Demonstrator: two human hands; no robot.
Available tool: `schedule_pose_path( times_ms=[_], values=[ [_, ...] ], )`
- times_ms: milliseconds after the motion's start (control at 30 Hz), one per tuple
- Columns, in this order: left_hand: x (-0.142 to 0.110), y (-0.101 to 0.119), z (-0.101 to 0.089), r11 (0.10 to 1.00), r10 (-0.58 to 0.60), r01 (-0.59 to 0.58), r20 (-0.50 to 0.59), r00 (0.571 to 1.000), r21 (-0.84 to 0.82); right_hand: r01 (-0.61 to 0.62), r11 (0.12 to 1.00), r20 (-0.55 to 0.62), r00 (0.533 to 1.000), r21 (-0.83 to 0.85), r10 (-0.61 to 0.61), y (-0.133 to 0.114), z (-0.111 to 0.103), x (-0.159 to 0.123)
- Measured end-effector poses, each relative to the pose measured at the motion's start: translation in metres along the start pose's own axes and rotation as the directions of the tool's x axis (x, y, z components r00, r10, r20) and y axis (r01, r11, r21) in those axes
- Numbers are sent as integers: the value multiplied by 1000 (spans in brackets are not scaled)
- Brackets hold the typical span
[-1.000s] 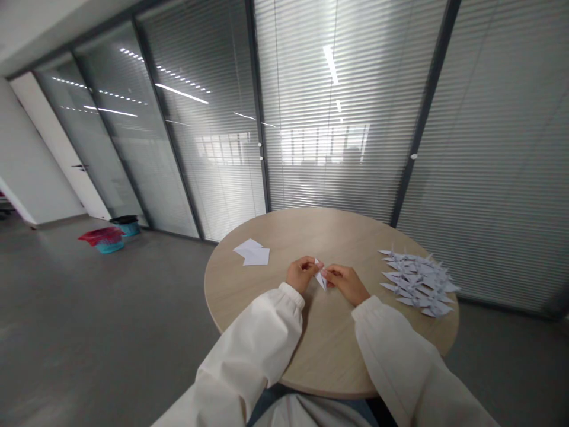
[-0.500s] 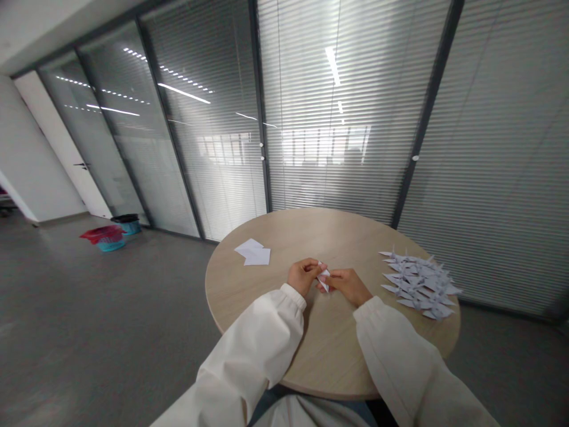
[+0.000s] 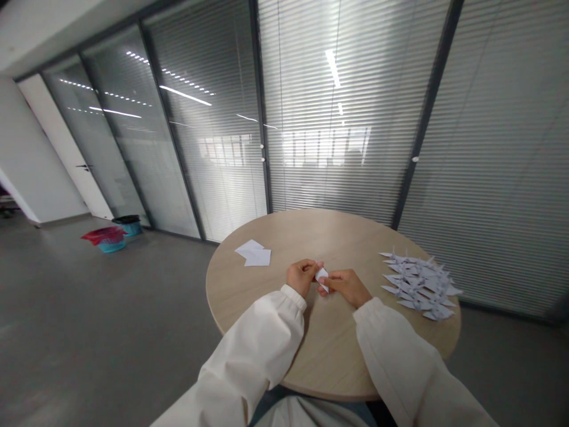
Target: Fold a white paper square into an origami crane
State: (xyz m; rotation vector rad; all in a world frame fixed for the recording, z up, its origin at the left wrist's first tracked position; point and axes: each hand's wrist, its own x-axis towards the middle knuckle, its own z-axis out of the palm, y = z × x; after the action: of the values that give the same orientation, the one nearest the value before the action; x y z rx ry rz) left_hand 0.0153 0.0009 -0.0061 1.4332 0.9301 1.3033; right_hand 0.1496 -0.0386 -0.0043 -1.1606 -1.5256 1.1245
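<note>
A small folded piece of white paper (image 3: 322, 275) is pinched between both hands, just above the middle of the round wooden table (image 3: 329, 350). My left hand (image 3: 301, 276) is closed on its left edge, thumb and fingertips together. From the other side my right hand (image 3: 349, 286) grips its lower right part, with the thumb on top. Fingers hide some of the folds. To the right lies a pile of folded white paper cranes (image 3: 420, 284), wings and points sticking out. On the left, flat white paper sheets (image 3: 256, 257) overlap each other.
Behind the table stands a glass partition with blinds (image 3: 333, 178). On the floor at far left are a blue bin with a red liner (image 3: 109, 240) and another with a black liner (image 3: 128, 224). A white door (image 3: 66, 142) is beyond them.
The folded paper between my fingers has turned slightly and shows a broader white face. Both hands stay in nearly the same place.
</note>
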Motion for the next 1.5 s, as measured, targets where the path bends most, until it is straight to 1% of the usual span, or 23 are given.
schedule_pose_path(
  times_ms=[233,400,500,633,833,1033,1200,1433,1500],
  values=[
    [2,0,0,994,-37,34,-28,999,-104,-5,1000,16,1000,7,5,10,-1,3],
    [1,2,0,988,-66,60,-39,997,-140,-33,999,6,999,30,33,5,0,2],
    [1,5,-1,990,-68,61,-50,996,-129,-30,999,19,999,39,30,4,0,1],
    [0,6,-2,993,-61,55,-60,996,-107,-10,997,69,998,79,5,7,-1,1],
    [1,7,-2,995,-56,48,-91,994,-86,-57,996,73,996,73,52,5,1,0],
    [0,8,-3,998,-44,39,-89,995,-55,-60,996,109,993,72,52,5,0,0],
    [0,8,-5,996,-68,62,-87,994,-62,-44,996,136,990,76,33,6,0,-1],
    [3,6,-7,996,-88,82,-147,985,-46,-14,998,156,988,59,5,8,0,-1],
    [6,4,-7,995,-98,91,-171,980,-49,4,998,145,989,56,-12,9,-1,1]
  ],
)
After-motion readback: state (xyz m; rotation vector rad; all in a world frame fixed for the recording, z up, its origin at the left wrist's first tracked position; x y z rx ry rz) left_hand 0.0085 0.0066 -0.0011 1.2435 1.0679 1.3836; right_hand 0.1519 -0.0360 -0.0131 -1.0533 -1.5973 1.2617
